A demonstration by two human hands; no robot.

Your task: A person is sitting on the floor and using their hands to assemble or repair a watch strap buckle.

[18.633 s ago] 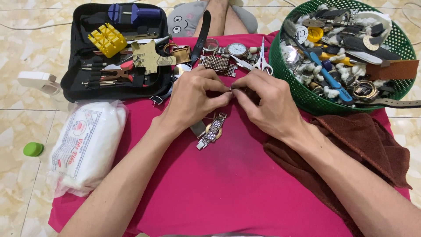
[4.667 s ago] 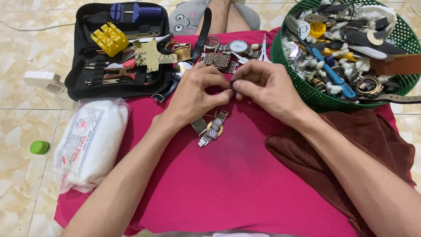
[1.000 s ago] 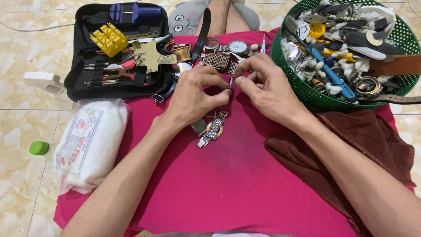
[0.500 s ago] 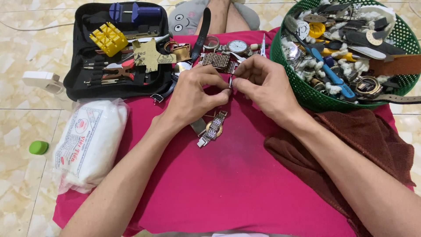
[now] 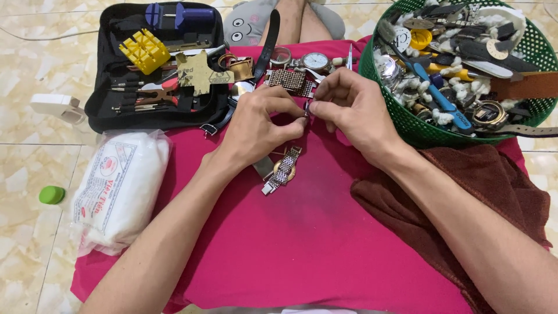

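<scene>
Left hand (image 5: 258, 125) and right hand (image 5: 354, 110): fingertips pinched together on a tiny dark part (image 5: 306, 109), too small to identify, held between both thumbs and forefingers.

Wristwatch with metal link band (image 5: 282, 170): lying on the pink cloth (image 5: 302, 244) just below the left fingers, not gripped.

Nearby: open black tool kit (image 5: 157, 58) beyond the left fingers; green basket of watches and straps (image 5: 407, 125) beside the right fingers; brown towel (image 5: 494, 186) under the right forearm; white cotton pack (image 5: 119, 189).

Risk: the pinched part seems likely to spring free if either grip slackens (hard to find again in towel folds or basket). A shifting left wrist could nudge the watch.
</scene>
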